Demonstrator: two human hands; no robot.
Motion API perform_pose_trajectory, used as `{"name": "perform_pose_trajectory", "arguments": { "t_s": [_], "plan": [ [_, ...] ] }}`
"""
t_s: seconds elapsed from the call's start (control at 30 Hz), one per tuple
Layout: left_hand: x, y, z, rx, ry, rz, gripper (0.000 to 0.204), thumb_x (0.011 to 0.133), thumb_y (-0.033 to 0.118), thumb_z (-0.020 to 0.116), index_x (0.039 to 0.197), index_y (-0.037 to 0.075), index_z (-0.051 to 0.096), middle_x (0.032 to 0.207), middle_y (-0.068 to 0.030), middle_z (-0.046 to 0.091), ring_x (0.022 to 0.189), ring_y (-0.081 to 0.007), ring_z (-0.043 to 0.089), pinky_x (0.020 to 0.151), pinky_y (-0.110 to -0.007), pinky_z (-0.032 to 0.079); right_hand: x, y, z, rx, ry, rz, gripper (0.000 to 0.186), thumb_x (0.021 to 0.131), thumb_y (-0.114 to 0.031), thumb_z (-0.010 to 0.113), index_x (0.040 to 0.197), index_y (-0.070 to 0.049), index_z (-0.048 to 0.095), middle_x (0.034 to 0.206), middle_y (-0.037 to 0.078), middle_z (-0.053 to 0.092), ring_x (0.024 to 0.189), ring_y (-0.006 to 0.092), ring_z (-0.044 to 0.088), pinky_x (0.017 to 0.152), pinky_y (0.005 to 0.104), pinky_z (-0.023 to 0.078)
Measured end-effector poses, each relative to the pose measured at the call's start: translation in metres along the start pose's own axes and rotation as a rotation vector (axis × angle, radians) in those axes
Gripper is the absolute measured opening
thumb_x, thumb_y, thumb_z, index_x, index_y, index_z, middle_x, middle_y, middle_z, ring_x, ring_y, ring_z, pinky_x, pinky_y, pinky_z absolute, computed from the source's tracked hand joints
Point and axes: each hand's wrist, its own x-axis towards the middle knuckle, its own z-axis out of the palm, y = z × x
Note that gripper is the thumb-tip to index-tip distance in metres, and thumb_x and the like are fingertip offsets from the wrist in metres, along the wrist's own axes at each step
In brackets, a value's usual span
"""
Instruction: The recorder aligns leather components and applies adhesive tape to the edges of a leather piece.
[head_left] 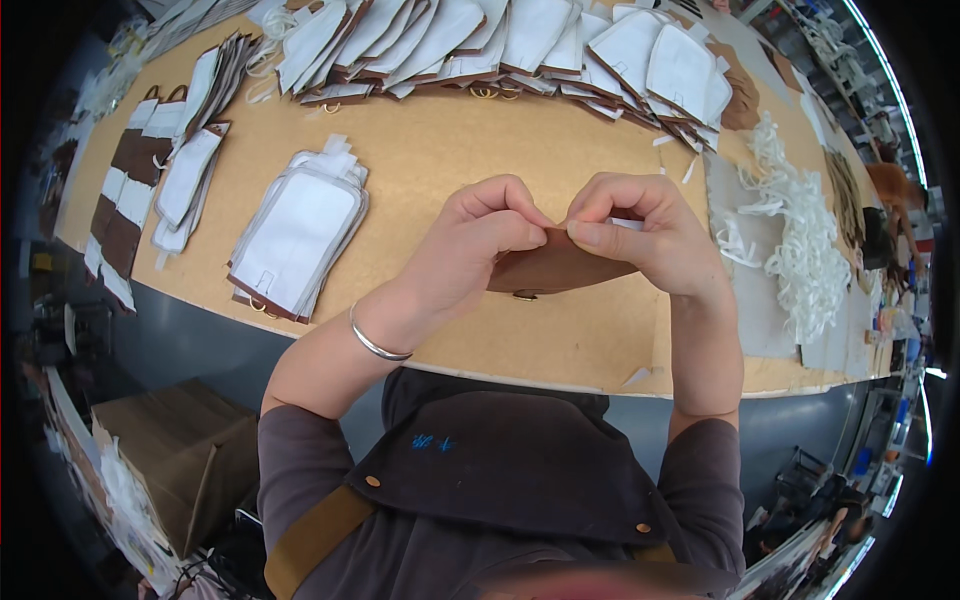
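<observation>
My left hand and my right hand are closed in pinches on the top edge of a brown flat piece, their thumb tips close together. The piece hangs above the tan table, with a small metal fitting at its lower edge and a bit of white showing behind my right fingers. Left of my hands lies a stack of white panels with gold rings at the bottom.
Rows of white, brown-edged panels line the back. Brown and white pieces lie at the left, a heap of white strips at the right. A brown box stands below left. Another person is at far right.
</observation>
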Motion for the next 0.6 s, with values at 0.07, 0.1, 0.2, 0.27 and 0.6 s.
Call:
{"name": "perform_pose_trajectory", "arguments": {
  "t_s": [0.07,0.1,0.2,0.27,0.6],
  "plan": [
    [0.001,0.0,0.002,-0.038,0.031,-0.09,0.016,0.078,0.001,0.057,0.093,0.004,0.063,0.083,-0.0016,0.06,0.082,-0.0079,0.055,0.074,-0.022,0.041,0.0,0.002,-0.004,-0.009,0.022,0.001,0.007,0.079,-0.008,0.065,0.077,-0.003,0.062,0.073,-0.002,0.06,0.068,0.0034,0.051,0.06,0.0192,0.041],
    [0.001,0.003,0.004,-0.035,0.029,-0.087,0.016,0.078,0.001,0.057,0.093,0.004,0.063,0.083,-0.0016,0.06,0.082,-0.0079,0.055,0.074,-0.022,0.041,0.001,0.001,-0.004,-0.011,0.023,-0.003,0.007,0.079,-0.008,0.065,0.077,-0.003,0.062,0.073,-0.002,0.06,0.068,0.0034,0.051,0.06,0.0192,0.041],
    [0.002,0.013,0.012,0.265,0.075,0.017,0.012,0.08,0.004,0.061,0.091,0.003,0.065,0.082,-0.0016,0.063,0.073,-0.006,0.055,0.067,-0.02,0.043,0.0,-0.001,-0.002,0.016,0.044,0.021,0.007,0.079,-0.008,0.065,0.077,-0.003,0.063,0.073,-0.002,0.06,0.067,0.0033,0.051,0.06,0.0193,0.041],
    [0.001,0.016,0.011,0.449,0.047,0.128,0.012,0.079,0.004,0.063,0.09,0.003,0.066,0.081,-0.0021,0.064,0.074,-0.0066,0.056,0.068,-0.02,0.044,0.0,-0.001,-0.002,0.005,0.025,0.007,0.007,0.079,-0.008,0.065,0.077,-0.002,0.063,0.073,-0.002,0.06,0.067,0.0033,0.051,0.06,0.0193,0.041],
    [0.001,0.016,0.012,0.376,0.072,0.052,0.009,0.078,0.005,0.063,0.087,0.003,0.065,0.08,-0.0022,0.063,0.073,-0.0071,0.055,0.068,-0.021,0.043,0.002,0.001,-0.001,0.011,0.023,-0.001,0.007,0.08,-0.008,0.065,0.077,-0.002,0.062,0.072,-0.002,0.06,0.067,0.0035,0.051,0.06,0.0195,0.041]
  ]
}}
